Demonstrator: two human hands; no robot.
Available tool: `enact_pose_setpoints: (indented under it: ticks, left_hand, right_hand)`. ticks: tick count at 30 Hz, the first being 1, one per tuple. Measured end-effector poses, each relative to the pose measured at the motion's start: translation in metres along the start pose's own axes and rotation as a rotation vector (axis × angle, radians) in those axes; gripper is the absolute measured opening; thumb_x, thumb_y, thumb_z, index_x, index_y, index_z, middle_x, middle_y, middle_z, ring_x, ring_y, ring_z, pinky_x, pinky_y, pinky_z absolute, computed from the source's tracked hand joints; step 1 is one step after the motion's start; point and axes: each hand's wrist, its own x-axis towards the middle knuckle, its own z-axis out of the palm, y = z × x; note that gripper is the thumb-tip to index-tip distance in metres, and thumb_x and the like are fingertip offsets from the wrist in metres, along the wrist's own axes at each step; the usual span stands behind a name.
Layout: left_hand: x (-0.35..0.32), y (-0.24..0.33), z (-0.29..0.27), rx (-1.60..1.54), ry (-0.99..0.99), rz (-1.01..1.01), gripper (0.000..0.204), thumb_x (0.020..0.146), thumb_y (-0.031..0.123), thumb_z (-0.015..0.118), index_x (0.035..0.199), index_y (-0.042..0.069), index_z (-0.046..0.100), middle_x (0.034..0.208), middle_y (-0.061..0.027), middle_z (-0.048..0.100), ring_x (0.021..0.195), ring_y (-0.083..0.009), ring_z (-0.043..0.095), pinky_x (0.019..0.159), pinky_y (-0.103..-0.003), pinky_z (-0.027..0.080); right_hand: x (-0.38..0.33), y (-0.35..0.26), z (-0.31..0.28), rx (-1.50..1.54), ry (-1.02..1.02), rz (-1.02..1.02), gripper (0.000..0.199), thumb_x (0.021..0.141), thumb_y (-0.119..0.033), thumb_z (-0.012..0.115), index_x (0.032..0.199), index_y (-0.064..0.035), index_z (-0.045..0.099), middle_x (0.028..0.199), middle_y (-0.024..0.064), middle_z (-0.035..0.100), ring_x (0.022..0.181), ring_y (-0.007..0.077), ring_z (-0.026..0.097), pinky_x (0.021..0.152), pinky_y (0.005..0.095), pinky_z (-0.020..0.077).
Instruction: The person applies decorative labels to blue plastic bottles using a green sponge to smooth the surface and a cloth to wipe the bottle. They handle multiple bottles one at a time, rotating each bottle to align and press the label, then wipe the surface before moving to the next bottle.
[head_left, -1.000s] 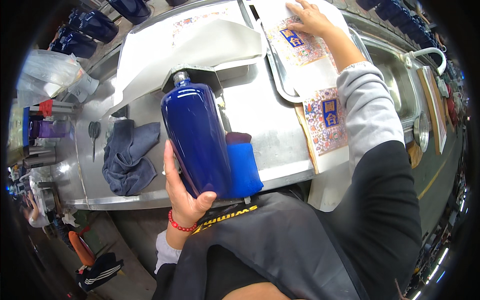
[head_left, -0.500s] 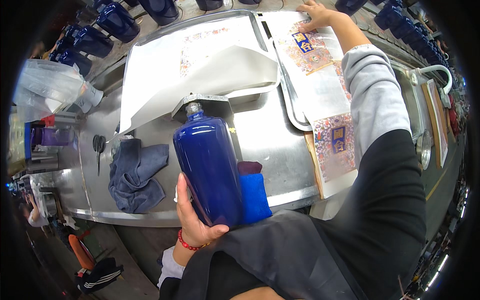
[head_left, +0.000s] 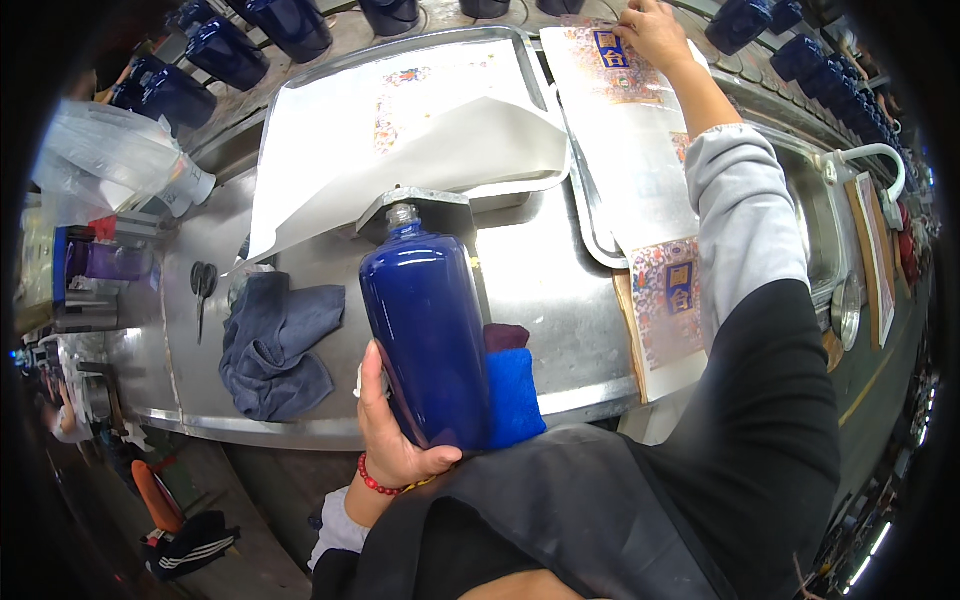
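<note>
- Left hand [head_left: 392, 430]: we list it clamped on the lower body of a blue glass bottle [head_left: 425, 335], thumb up the left side, fingers wrapped behind; a red bead bracelet [head_left: 378, 485] sits at the wrist.
- Blue glass bottle: held upright near our chest, above the front edge of the steel desk [head_left: 545, 290], neck uncapped, pointing away from us.
- Right hand [head_left: 655, 30]: arm stretched far forward in a grey sleeve, fingers together and pressed flat on the top of a printed label sheet [head_left: 640, 150] lying in a metal tray [head_left: 590, 215].
- Blue cloth pad [head_left: 513, 395]: on the desk's front edge, touching the bottle's right side.
- Grey rag [head_left: 275, 345]: crumpled, left of the bottle.
- Scissors [head_left: 203, 290]: farther left.
- White paper sheet [head_left: 420, 130]: in a second tray beyond the bottle.
- Row of dark blue bottles [head_left: 230, 50]: along the desk's far edge.
</note>
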Motion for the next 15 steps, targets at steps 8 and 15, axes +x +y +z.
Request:
enact_pose_setpoints:
  ticks: [8,15]
  left_hand:
    - [0.009,0.003,0.001,-0.019,-0.013,0.056,0.124,0.08,0.073,0.071,0.155,-0.011,0.019,0.137,-0.0298,0.054,0.12,-0.0396,0.063,0.103,-0.045,0.049]
    - [0.006,0.006,-0.012,0.262,-0.101,0.203,0.124,0.08,0.068,0.074,0.158,-0.007,0.014,0.145,-0.0298,0.049,0.137,-0.043,0.049,0.117,-0.059,0.027]
  right_hand:
    - [-0.01,0.009,-0.038,0.056,0.336,-0.35,0.016,0.083,-0.022,0.074,0.09,-0.0081,0.071,0.108,0.0157,0.066,0.105,0.0381,0.063,0.087,0.0493,0.0511]
    - [-0.039,0.004,-0.14,0.266,0.178,-0.398,0.03,0.101,-0.028,0.065,0.109,0.0001,0.069,0.116,0.011,0.062,0.1,0.0254,0.062,0.088,0.0357,0.0505]
